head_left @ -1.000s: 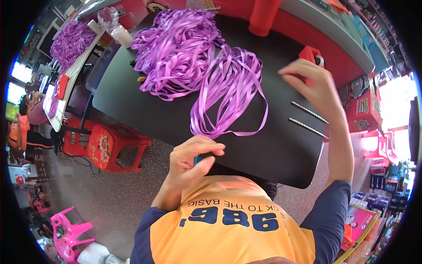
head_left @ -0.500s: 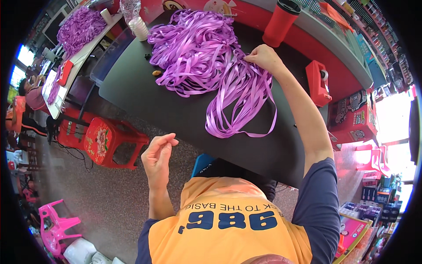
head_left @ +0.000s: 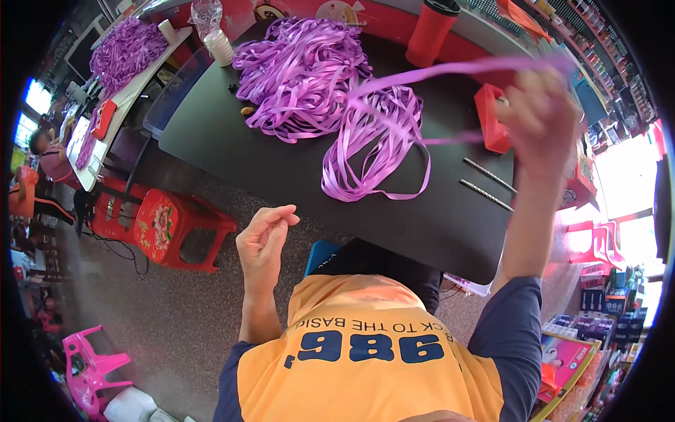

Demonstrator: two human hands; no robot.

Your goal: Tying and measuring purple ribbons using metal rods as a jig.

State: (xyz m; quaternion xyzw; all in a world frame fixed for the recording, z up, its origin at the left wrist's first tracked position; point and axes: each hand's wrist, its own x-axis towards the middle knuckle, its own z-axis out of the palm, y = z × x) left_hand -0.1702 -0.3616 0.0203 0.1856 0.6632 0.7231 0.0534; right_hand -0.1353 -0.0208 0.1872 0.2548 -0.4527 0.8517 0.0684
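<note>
Ribbon, long and purple (head_left: 450,70), is going up in the air. The right hand (head_left: 541,119) is lifted high above the black bench (head_left: 281,169) and looks closed around the strand, though the hand is blurry. The strand runs from that hand back down to the loose loops (head_left: 376,141) lying on the bench. Behind the loops sits the big purple ribbon heap (head_left: 302,77).

The left hand (head_left: 264,243) is low, near the person's chest, off the bench edge. Its fingers are curled with the tips pinched close, and I cannot see anything in it.

To do this well, I think the strand should be pulled up slowly and straight. The loops below are piled on each other, so a fast tug could drag the whole bunch or make a knot. The free hand could help guide the strand so it stays flat.

Some things are close by. A red box (head_left: 490,119) sits on the bench just under the raised hand. Two thin metal rods (head_left: 489,184) lie side by side near the bench edge and could roll if the ribbon brushes them. A tall red cup (head_left: 430,34) stands at the back, close under the stretched strand. A red stool (head_left: 176,228) is on the floor to the left.
</note>
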